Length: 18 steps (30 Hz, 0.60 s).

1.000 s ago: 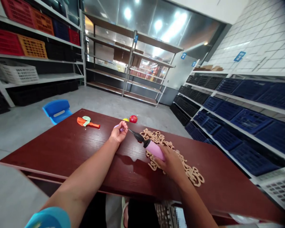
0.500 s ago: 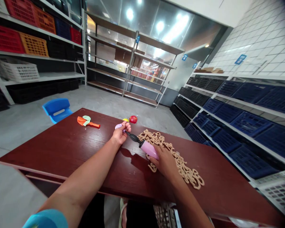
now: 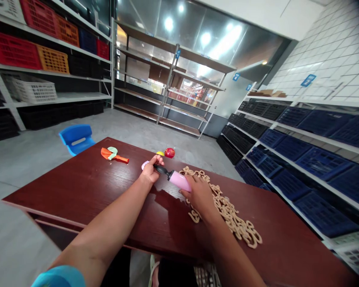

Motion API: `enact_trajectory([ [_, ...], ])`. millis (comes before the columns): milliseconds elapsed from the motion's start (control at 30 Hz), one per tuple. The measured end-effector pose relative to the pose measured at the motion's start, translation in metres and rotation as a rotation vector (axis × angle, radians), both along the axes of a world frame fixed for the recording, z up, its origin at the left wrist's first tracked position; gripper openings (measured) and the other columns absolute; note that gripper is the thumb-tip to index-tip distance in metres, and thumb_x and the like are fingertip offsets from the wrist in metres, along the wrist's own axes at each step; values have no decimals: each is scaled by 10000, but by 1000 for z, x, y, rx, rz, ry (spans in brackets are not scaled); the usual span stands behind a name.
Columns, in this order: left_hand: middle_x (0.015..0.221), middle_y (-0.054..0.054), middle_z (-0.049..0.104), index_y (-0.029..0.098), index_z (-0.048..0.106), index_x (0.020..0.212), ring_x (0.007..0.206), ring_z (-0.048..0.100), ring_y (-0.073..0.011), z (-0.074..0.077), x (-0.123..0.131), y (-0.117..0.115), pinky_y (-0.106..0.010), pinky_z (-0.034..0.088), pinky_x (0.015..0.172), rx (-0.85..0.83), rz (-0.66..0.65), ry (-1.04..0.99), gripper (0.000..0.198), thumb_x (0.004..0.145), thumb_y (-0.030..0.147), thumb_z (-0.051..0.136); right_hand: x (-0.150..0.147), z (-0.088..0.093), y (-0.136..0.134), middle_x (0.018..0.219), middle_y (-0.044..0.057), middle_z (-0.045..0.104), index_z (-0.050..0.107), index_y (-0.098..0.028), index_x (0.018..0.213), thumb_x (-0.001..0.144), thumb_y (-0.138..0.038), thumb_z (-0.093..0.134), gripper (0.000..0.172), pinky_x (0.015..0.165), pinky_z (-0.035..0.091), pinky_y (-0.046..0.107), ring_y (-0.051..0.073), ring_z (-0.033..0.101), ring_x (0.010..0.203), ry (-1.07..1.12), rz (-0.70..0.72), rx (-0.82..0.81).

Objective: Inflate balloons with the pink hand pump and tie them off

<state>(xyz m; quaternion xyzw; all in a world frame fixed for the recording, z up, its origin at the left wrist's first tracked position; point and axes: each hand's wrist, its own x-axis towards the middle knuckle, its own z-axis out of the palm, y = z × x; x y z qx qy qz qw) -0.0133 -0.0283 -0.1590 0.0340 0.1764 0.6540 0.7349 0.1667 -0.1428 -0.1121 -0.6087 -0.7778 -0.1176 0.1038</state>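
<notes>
My left hand [image 3: 150, 172] pinches a light purple balloon [image 3: 144, 164] over the black tip of a hand balloon pump; the fingers partly hide the balloon and the nozzle. The pink pump [image 3: 178, 180] lies slanted above the table, its barrel gripped at the rear end by my right hand [image 3: 199, 191]. Under and beyond that hand spreads a pile of curly, light-brown wood-like pieces [image 3: 236, 219]. To the left on the tabletop are a flat orange balloon [image 3: 121, 158] and a pale green balloon [image 3: 112, 150], overlapping.
The dark red-brown table [image 3: 86, 195] has a blue chair [image 3: 77, 139] at its far left. Past the far edge show a red patterned ball-like thing [image 3: 169, 153] and a yellow one [image 3: 160, 153]. Shelves with blue crates [image 3: 290, 183] line the right; a bare-looking rack [image 3: 164, 95] stands behind.
The pump barrel and my right hand have moved left, closer to my left hand, so less of the black front part shows. The whole view has shifted slightly.
</notes>
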Motion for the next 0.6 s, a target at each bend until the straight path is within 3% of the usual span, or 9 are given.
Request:
enact_trajectory([
  [167,688,-14,590,145,553,776,570,571,-107,5,-12,-1,-269,481,583,73,15,-75,20,793,137,545,-7,-9,20,1120,87,557,494,-235,1153,700,-410,656,513,859,349,349,238,497,1009,39,36,7],
  [300,695,-43,581,150,466,629,600,577,-145,5,-20,2,-312,478,589,10,-16,-111,285,775,368,577,-8,-23,24,1067,85,575,493,-232,1159,710,-384,649,500,834,364,338,235,505,992,80,51,17],
  [433,569,-9,480,173,291,534,485,490,-111,4,-16,4,-272,440,515,-15,-17,-9,417,797,376,543,-7,-31,23,1083,83,570,480,-233,1181,728,-396,630,505,842,355,349,238,493,998,106,65,8],
  [600,510,10,398,183,246,545,442,427,-110,9,-9,-2,-281,432,504,29,31,144,413,860,390,417,-9,-32,17,1105,82,555,461,-224,1195,739,-403,624,516,871,328,363,239,463,1004,142,87,55],
])
